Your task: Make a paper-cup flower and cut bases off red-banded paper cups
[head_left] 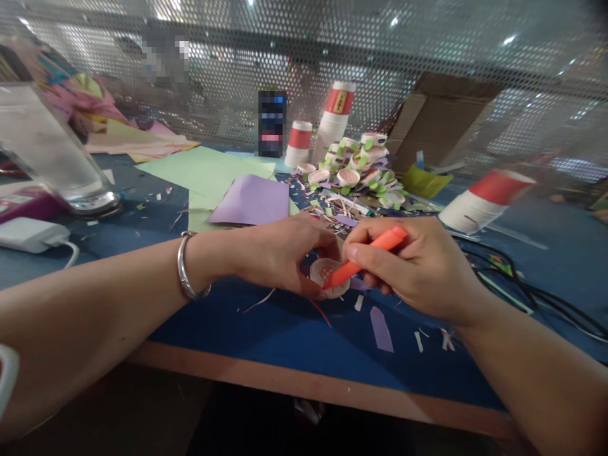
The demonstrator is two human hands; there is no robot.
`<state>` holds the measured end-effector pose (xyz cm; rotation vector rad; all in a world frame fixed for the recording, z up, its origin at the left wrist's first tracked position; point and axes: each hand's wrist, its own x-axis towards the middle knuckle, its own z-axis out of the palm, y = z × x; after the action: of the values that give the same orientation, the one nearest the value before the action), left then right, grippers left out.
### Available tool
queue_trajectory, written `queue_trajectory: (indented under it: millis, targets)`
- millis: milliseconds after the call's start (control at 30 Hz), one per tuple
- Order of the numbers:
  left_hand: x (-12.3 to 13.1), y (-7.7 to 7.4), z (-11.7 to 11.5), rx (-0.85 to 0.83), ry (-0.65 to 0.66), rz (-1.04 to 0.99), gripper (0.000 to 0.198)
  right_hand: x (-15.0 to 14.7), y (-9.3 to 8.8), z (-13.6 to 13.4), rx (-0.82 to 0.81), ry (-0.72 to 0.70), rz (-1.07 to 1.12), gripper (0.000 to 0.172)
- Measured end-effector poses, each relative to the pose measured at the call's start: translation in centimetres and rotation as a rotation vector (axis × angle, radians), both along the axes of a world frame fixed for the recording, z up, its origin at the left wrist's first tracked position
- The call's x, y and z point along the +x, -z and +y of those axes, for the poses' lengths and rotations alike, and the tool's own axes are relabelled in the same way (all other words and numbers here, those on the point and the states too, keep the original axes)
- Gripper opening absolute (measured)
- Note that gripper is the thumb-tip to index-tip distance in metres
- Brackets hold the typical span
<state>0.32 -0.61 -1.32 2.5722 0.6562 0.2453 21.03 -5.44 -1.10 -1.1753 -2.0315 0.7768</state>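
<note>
My left hand (280,253) is curled around a small white paper cup bottom (323,268), holding it by its rim just above the blue table. Orange-red crossing lines mark its round face. Wrapped in the fingers of my right hand (415,269) is an orange marker pen (368,254), slanting down to the left with its tip on that face. A purple paper strip (381,329) lies on the table below my right hand. Beyond both hands stands a pile of similar cut cup bottoms (349,177) with green and purple paper tabs.
Stacked red-and-white paper cups (335,120) stand behind the pile, and another stack (487,199) leans at right near black cables (508,266). Purple paper (254,201) overlaps green sheets (204,171). At left are a clear glass (57,145) and a white charger (31,234). Paper scraps litter the table.
</note>
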Motion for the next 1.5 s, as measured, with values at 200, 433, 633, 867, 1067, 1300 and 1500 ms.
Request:
queue_trajectory:
  millis: [200, 433, 633, 867, 1067, 1300, 1500]
  targets:
    - [-0.03, 0.18, 0.09, 0.027, 0.006, 0.01, 0.038, 0.15, 0.04, 0.14, 0.029, 0.034, 0.036, 0.023]
    - [0.0, 0.22, 0.13, 0.057, 0.017, 0.008, 0.029, 0.46, 0.39, 0.51, 0.083, 0.056, -0.012, 0.023]
    - [0.06, 0.18, 0.1, 0.059, 0.012, -0.004, 0.026, 0.34, 0.52, 0.53, 0.069, 0.055, -0.01, 0.023]
    - [0.17, 0.21, 0.15, 0.006, 0.032, -0.053, 0.028, -0.32, 0.86, 0.27, 0.026, 0.017, 0.052, 0.024]
    - [0.16, 0.12, 0.09, 0.023, 0.018, -0.038, 0.028, -0.07, 0.69, 0.44, 0.092, 0.034, 0.043, 0.024]
    - [0.08, 0.25, 0.27, 0.085, 0.004, 0.023, 0.035, 0.4, 0.82, 0.66, 0.117, 0.075, 0.009, 0.023]
    - [0.06, 0.16, 0.13, 0.056, 0.001, 0.031, 0.035, 0.49, 0.82, 0.64, 0.151, 0.069, -0.025, 0.024]
